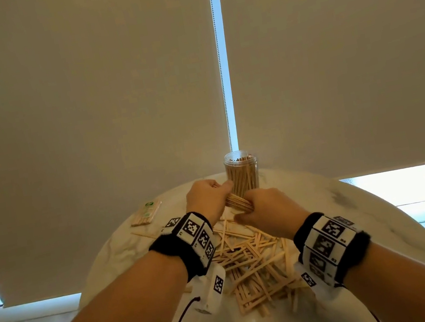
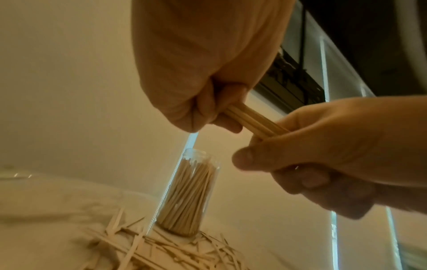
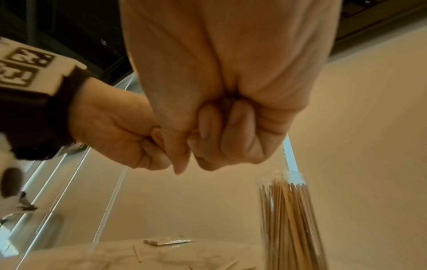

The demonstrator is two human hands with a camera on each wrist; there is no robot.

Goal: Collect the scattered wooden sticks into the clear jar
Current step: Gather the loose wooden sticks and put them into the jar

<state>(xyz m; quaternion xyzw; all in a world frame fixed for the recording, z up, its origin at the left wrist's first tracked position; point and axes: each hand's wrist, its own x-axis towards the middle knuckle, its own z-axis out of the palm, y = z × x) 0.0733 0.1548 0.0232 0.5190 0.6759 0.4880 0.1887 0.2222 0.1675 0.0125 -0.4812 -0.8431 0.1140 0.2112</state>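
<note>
A bundle of wooden sticks [image 1: 238, 202] [image 2: 255, 122] is held above the table between both hands, just in front of the clear jar [image 1: 242, 175] [image 2: 187, 193] [image 3: 289, 215]. My left hand [image 1: 207, 196] [image 2: 203, 102] grips the bundle's left end in a fist. My right hand [image 1: 266, 209] [image 3: 215, 138] grips its right end, fingers curled tight. The jar stands upright at the table's far side, packed with sticks nearly to its rim. A big heap of scattered sticks [image 1: 254, 263] [image 2: 161, 254] lies on the table under my wrists.
The round white table [image 1: 356, 221] has a small packet of sticks [image 1: 147, 213] [image 3: 167, 242] at its far left and a stray stick [image 1: 145, 235] nearby. Roller blinds [image 1: 82, 98] with a bead chain [image 1: 220, 61] hang right behind the jar.
</note>
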